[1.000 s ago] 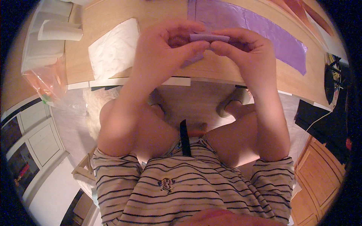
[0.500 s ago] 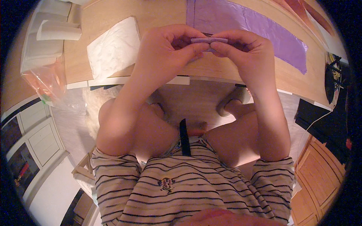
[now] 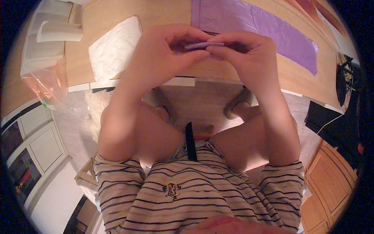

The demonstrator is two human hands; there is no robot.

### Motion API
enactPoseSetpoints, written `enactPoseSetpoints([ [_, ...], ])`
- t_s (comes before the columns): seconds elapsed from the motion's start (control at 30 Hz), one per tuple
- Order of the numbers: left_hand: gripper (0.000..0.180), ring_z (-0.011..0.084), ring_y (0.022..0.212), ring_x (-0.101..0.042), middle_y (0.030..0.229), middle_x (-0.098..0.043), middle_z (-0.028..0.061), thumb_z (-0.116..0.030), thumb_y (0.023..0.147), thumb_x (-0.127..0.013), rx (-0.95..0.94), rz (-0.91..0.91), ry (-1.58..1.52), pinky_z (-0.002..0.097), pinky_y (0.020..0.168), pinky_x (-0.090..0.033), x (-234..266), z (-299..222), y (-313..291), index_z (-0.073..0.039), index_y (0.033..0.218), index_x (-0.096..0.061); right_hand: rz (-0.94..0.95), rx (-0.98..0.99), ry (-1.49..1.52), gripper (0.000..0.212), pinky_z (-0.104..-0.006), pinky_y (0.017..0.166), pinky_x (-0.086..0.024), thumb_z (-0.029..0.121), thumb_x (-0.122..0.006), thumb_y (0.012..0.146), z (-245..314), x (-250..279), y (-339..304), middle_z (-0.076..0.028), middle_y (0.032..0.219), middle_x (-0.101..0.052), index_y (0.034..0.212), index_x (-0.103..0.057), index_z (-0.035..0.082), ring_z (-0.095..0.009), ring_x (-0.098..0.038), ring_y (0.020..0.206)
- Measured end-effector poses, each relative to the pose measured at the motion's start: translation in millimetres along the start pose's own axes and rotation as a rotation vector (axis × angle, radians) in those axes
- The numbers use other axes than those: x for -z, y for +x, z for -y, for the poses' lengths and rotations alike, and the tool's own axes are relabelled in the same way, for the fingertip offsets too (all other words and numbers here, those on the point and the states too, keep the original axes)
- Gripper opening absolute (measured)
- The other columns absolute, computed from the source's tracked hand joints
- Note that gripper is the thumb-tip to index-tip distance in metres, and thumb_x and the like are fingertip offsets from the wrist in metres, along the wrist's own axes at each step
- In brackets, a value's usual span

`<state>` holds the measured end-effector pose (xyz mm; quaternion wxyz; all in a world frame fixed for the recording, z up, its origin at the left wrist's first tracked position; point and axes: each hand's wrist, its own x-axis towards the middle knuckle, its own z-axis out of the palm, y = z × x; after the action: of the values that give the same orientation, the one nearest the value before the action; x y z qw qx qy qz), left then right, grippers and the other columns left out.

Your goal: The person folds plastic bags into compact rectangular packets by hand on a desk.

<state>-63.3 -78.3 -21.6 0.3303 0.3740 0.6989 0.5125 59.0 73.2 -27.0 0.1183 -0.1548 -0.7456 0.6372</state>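
Observation:
Between my two hands, above the table's near part, is a small flat purple folded strip; its exact kind is not plain. My left hand pinches its left end, thumb below and fingers behind. The right hand grips the other end, its thumb and fingertips meeting near the left thumb. Much of the strip is covered by my fingers. Beyond the hands a thin, glossy purple plastic sheet lies spread out to the right. A crinkled white sheet lies beside my left forearm.
A white paper roll and a clear plastic bag with orange contents are at the left. At the right edge stands a dark round holder with thin items. A white cable hangs below the table edge.
Both hands have shifted slightly left with the purple strip. My right fingertips have moved closer over the left ones, and less of the strip shows.

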Motion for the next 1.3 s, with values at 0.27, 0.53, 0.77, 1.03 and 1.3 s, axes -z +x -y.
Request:
enactPoseSetpoints([
  [0.27, 0.026, 0.0195, 0.083, -0.069, 0.09, -0.071, 0.012, -0.001, 0.081, -0.071, 0.06, -0.223, 0.024, 0.0295, 0.074, -0.056, 40, 6, 6, 0.005, 0.105, -0.065, -0.095, 0.09, 0.034, 0.023, -0.0236, 0.074, -0.052, 0.003, -0.072, 0.079, -10, -10, 12, -0.007, 0.092, -0.07, 0.102, -0.069, 0.0, -0.013, -0.066, 0.081],
  [0.53, 0.02, 0.0212, 0.076, -0.069, 0.095, -0.069, 0.0135, -0.006, 0.087, -0.066, 0.0, -0.313, -0.313, 0.0289, 0.068, -0.056, 50, 16, 13, 0.003, 0.105, -0.065, 0.026, 0.448, -0.916, 0.048, -0.042, 0.098, -0.04, 0.019, -0.076, 0.069, -28, -17, 23, -0.011, 0.114, -0.056, 0.114, -0.063, 0.009, -0.033, -0.048, 0.111],
  [0.77, 0.03, 0.0199, 0.077, -0.068, 0.099, -0.069, 0.0147, -0.013, 0.091, -0.063, 0.078, -0.26, -0.421, 0.0303, 0.068, -0.057, 50, 8, 9, 0.006, 0.115, -0.061, 0.215, 0.414, -0.88, 0.052, -0.0419, 0.098, -0.039, 0.02, -0.078, 0.065, -16, -13, 24, -0.013, 0.113, -0.055, 0.112, -0.061, 0.007, -0.033, -0.047, 0.112],
  [1.03, 0.035, 0.0222, 0.076, -0.069, 0.096, -0.069, 0.0163, -0.015, 0.091, -0.064, 0.1, -0.312, -0.298, 0.0312, 0.068, -0.057, 44, -4, 7, 0.0, 0.122, -0.057, 0.342, 0.239, -0.753, 0.037, -0.0372, 0.085, -0.044, 0.007, -0.079, 0.06, -9, -1, 10, -0.011, 0.095, -0.054, 0.089, -0.055, 0.005, -0.03, -0.051, 0.096],
  [1.3, 0.021, 0.0195, 0.079, -0.069, 0.095, -0.07, 0.0127, -0.005, 0.087, -0.065, -0.029, -0.167, -0.239, 0.0277, 0.07, -0.055, 41, 11, 4, -0.001, 0.108, -0.067, 0.276, 0.083, -0.534, 0.036, -0.0318, 0.073, -0.049, -0.003, -0.074, 0.064, -14, -2, 3, -0.009, 0.087, -0.06, 0.095, -0.057, 0.005, -0.022, -0.06, 0.08],
])
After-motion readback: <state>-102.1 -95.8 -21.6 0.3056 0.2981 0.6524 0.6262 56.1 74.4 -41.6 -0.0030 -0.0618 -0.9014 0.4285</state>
